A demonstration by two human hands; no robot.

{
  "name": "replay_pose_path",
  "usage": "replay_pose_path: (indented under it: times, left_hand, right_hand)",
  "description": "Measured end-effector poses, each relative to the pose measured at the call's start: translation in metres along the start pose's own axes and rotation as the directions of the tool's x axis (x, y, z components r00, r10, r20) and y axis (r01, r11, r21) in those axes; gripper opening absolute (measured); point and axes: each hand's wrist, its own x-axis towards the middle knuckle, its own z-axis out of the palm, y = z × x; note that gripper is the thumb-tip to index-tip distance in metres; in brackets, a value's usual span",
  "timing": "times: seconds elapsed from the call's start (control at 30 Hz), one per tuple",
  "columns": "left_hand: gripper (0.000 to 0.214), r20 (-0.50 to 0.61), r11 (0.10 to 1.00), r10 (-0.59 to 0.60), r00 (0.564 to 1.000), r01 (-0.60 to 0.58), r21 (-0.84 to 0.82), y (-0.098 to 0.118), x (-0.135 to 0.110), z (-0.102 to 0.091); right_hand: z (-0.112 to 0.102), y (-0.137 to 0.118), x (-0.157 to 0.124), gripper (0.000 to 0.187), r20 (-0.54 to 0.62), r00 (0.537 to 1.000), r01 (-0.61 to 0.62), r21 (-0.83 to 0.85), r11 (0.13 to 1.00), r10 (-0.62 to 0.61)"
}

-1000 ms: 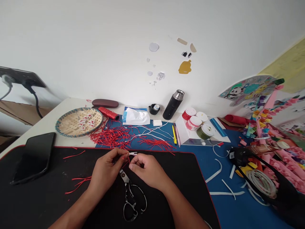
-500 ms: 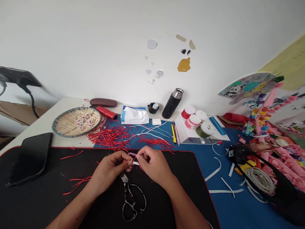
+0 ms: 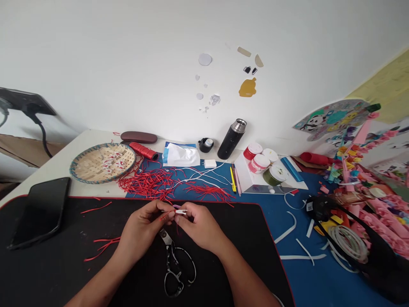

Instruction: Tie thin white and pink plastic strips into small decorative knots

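My left hand (image 3: 145,228) and my right hand (image 3: 200,226) meet over the black mat (image 3: 64,264), fingertips pinched together. Between them they hold a small white strip (image 3: 180,211) with thin red cord wound about it. Black-handled scissors (image 3: 175,264) lie on the mat just below the hands. Loose red cord pieces (image 3: 105,245) rest on the mat to the left. A heap of cut red cords (image 3: 150,183) lies beyond the mat's far edge.
A woven basket (image 3: 102,163) with small pieces, a red cord spool (image 3: 145,150) and a dark case (image 3: 139,137) sit far left. A phone (image 3: 41,211) lies at left. Tissue pack (image 3: 180,155), black flask (image 3: 231,138), tape rolls (image 3: 262,164), white strips (image 3: 289,232) and pink craft clutter (image 3: 367,192) fill the right.
The hands stayed pinched on the small white piece. The right hand rose toward the far edge half a second ago, then came back down and left; the piece turned between the fingers.
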Motion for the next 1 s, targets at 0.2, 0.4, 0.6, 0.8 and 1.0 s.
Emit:
replay_pose_path:
  times: [0.2,0.4,0.6,0.8,1.0]
  left_hand:
    - [0.01,-0.052,0.99,0.074,0.996,-0.067,0.122,-0.0019,0.0013,-0.0013]
    - [0.021,-0.018,0.999,-0.008,1.0,0.008,-0.035,0.001,0.0042,-0.0008]
    - [0.024,-0.028,0.999,-0.009,1.0,0.007,-0.04,-0.0002,0.0041,-0.0005]
    - [0.024,-0.05,0.998,-0.025,0.998,0.022,-0.056,0.0069,0.0058,0.0003]
    - [0.033,-0.099,0.995,-0.09,0.991,0.084,-0.061,0.0013,0.0074,-0.0019]
  right_hand:
    - [0.0018,-0.0027,-0.0006,0.021,0.051,0.998,-0.02,-0.006,1.0,0.021]
    - [0.0021,-0.0034,-0.0009,0.021,0.059,0.998,-0.033,0.059,0.998,0.029]
    - [0.0045,-0.003,-0.0008,0.014,0.082,0.996,-0.048,0.109,0.993,0.039]
    - [0.0067,-0.0047,-0.0021,0.008,0.108,0.993,-0.053,0.114,0.992,0.041]
    - [0.0056,-0.0078,-0.0041,0.005,0.107,0.992,-0.082,0.102,0.991,0.072]
